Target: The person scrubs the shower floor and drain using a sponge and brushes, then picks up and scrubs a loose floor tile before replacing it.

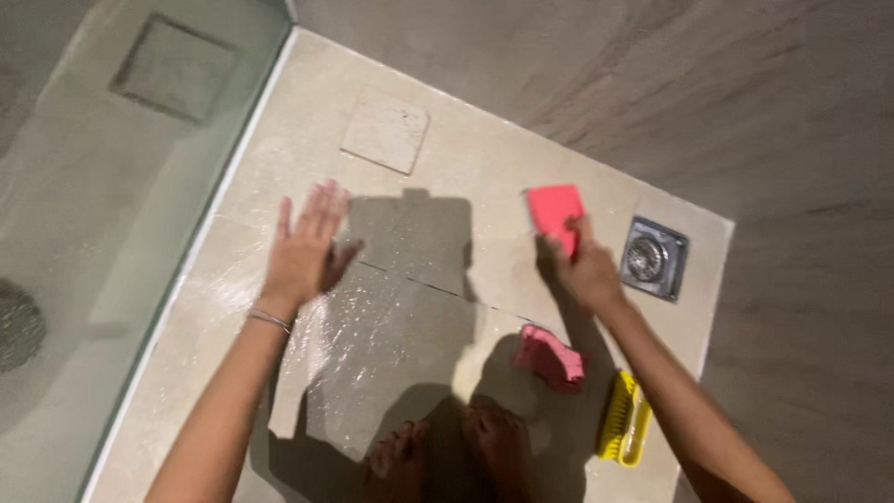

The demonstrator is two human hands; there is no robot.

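Note:
My right hand [585,268] presses a pink-red sponge [553,210] flat on the wet beige shower floor [484,158], just left of a square metal drain [655,257]. Fingers spread, my left hand [307,247] hovers open over the wet floor at the left and holds nothing; a thin bracelet circles its wrist. A second pink cloth or sponge [549,357] lies on the floor below my right forearm. My bare feet [452,456] stand at the bottom of the view.
A yellow scrub brush [626,419] lies by my right arm near the floor's right edge. A loose square stone drain cover [386,131] sits at the back. A glass panel [140,186] bounds the left side; grey walls rise behind and right.

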